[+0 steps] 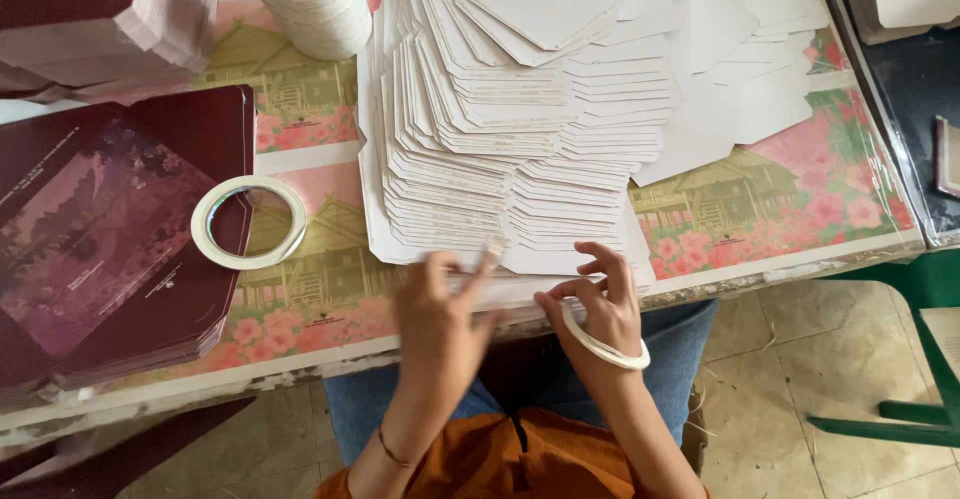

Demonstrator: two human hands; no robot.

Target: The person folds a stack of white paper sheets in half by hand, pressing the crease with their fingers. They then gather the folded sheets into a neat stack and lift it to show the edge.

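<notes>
White die-cut card sheets (500,139), flat, fanned in overlapping rows across the table's middle and far side, angled corners showing, nearest edge row just by the front edge. Lowest sheet (520,259) under the fingertips of both hands, partly blurred. Thin white tape ring (605,344), nearly used up, worn like a bangle around the right wrist, tilted.

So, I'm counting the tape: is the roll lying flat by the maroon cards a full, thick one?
No, the tape roll by the maroon cards is a thin, nearly used-up ring with the table showing through it.
</notes>
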